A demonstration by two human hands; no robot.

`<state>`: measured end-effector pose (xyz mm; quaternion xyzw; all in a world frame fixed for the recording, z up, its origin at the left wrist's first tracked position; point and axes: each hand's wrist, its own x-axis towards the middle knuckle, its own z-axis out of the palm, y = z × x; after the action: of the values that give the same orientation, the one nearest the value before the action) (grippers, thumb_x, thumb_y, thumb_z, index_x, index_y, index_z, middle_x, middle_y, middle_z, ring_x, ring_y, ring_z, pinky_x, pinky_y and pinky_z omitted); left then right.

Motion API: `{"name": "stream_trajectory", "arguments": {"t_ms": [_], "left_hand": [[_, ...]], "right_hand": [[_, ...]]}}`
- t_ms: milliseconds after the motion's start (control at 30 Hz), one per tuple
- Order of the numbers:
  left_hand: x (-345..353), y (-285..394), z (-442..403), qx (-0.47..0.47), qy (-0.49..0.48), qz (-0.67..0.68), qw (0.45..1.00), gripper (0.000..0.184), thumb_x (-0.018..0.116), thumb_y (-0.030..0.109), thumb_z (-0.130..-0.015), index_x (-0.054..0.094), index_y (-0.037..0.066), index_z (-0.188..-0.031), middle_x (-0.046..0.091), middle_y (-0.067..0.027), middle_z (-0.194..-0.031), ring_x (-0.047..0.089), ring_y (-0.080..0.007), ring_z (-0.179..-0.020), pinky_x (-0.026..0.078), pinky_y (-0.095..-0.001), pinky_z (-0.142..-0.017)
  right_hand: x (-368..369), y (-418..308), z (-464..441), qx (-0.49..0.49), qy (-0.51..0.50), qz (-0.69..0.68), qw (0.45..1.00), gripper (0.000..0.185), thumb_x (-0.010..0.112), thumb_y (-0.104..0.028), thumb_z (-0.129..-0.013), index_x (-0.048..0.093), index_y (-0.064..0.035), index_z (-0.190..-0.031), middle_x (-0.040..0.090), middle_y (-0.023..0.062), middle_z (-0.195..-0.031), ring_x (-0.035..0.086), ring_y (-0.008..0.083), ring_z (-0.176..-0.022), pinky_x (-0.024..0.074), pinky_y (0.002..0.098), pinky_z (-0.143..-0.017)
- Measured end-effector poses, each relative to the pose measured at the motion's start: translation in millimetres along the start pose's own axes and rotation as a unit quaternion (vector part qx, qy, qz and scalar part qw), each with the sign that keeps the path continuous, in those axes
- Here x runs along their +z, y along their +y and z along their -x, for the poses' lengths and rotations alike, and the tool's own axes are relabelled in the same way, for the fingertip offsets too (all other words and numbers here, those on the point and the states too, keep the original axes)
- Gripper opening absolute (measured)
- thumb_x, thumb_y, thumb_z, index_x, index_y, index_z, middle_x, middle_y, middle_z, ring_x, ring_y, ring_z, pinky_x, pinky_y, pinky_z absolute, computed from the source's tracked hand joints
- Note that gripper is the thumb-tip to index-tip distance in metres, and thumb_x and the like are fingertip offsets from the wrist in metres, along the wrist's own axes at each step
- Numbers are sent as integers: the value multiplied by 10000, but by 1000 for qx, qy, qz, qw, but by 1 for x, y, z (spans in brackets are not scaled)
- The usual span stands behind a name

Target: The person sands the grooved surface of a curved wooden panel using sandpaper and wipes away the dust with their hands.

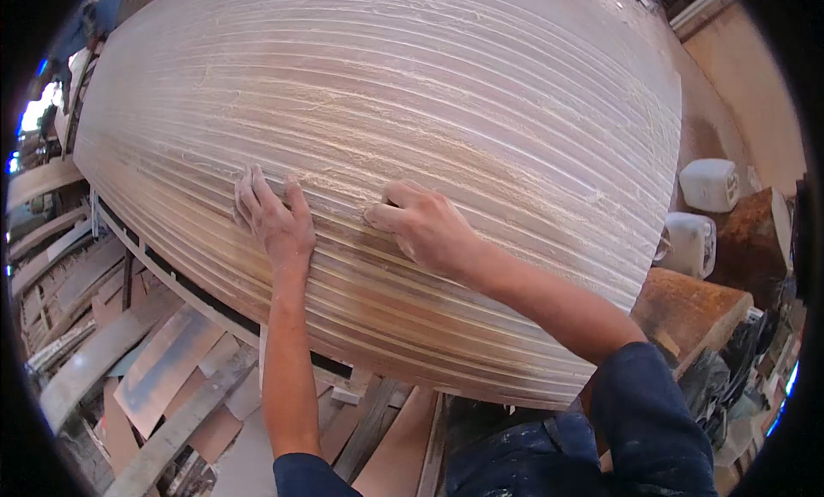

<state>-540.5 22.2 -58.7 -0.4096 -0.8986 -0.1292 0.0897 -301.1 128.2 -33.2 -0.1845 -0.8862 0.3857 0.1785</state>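
A large wooden panel [481,154] with long parallel grooves fills the middle of the view, and pale dust and shavings lie across it. My left hand [276,215] rests on its surface, the fingers slightly bent and the thumb apart, with nothing visible in it. To its right, my right hand [422,222] is closed in a pinch against the grooves. Whatever its fingers may hold is hidden. Dust coats the fingertips of both hands.
Two white plastic jugs [710,185] stand past the panel's right edge, near a rusty brown block [691,312]. Black plastic [708,377] lies at the lower right. Scrap boards [172,360] are piled at the lower left. A wooden sheet [747,85] leans at the upper right.
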Motion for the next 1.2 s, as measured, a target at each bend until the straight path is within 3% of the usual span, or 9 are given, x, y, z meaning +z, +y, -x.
{"name": "stream_trajectory", "arguments": {"t_ms": [100,167,433,533,600,667,767,933,1200], "left_hand": [[2,-2,0,-1,-2,15,1000,670,513,439,-1041,434,-31,-1512,427,-229,-1542,316,-405,-1490,195,-566,-1240],[1,1,0,0,-6,14,1000,668,513,437,-1042,433,-29,-1514,423,-229,-1547,310,-406,-1494,194,-563,-1242],[7,-14,-1,15,26,54,998,585,526,372,-1044,506,-41,-1459,481,-234,-1512,355,-400,-1477,218,-533,-1228],[5,-16,0,32,36,75,996,498,543,299,-1033,572,-30,-1405,520,-236,-1504,455,-405,-1412,325,-512,-1180],[6,-14,7,73,38,47,995,479,532,294,-1038,576,-14,-1402,529,-225,-1497,448,-398,-1420,289,-533,-1193],[0,-11,14,106,46,15,993,461,521,290,-1043,580,3,-1398,539,-214,-1489,441,-392,-1428,253,-554,-1206],[-9,15,35,126,31,5,992,440,504,301,-1049,603,18,-1371,568,-211,-1459,468,-390,-1410,239,-582,-1216],[-29,77,80,120,-32,-56,991,534,488,367,-1048,580,-29,-1394,549,-208,-1483,453,-369,-1432,189,-605,-1246],[-43,176,152,137,-62,-65,987,660,503,410,-1031,496,-107,-1440,490,-288,-1500,425,-407,-1433,186,-610,-1241]], "right_hand": [[-33,10,56,26,-40,0,999,502,703,47,-769,687,-99,-1248,601,131,-1005,621,299,-940,534,428,-807],[-59,19,106,22,-22,-7,999,243,634,-23,-889,657,-71,-1125,564,124,-938,615,290,-930,560,432,-741],[68,-2,-64,-70,79,52,993,122,628,-94,-880,691,-24,-958,630,182,-999,641,359,-1028,559,463,-857],[61,-18,-81,-28,78,10,996,116,619,-106,-885,690,-21,-917,635,189,-1010,640,357,-1041,553,476,-862],[42,-8,-46,-15,14,13,1000,119,613,-114,-891,681,-21,-922,635,204,-1022,635,368,-1054,546,482,-863],[16,22,38,-44,87,4,995,123,623,-135,-916,686,-45,-970,603,203,-971,610,370,-961,521,485,-815],[-77,30,171,15,65,0,998,333,718,-63,-857,736,-102,-1187,597,107,-863,591,294,-800,473,418,-697],[-171,9,307,273,135,10,952,206,727,57,-839,752,-29,-1024,631,95,-845,618,210,-754,474,315,-668],[-205,-5,367,339,210,-64,915,154,736,59,-862,729,14,-1010,619,69,-828,581,147,-752,444,279,-679]]}}
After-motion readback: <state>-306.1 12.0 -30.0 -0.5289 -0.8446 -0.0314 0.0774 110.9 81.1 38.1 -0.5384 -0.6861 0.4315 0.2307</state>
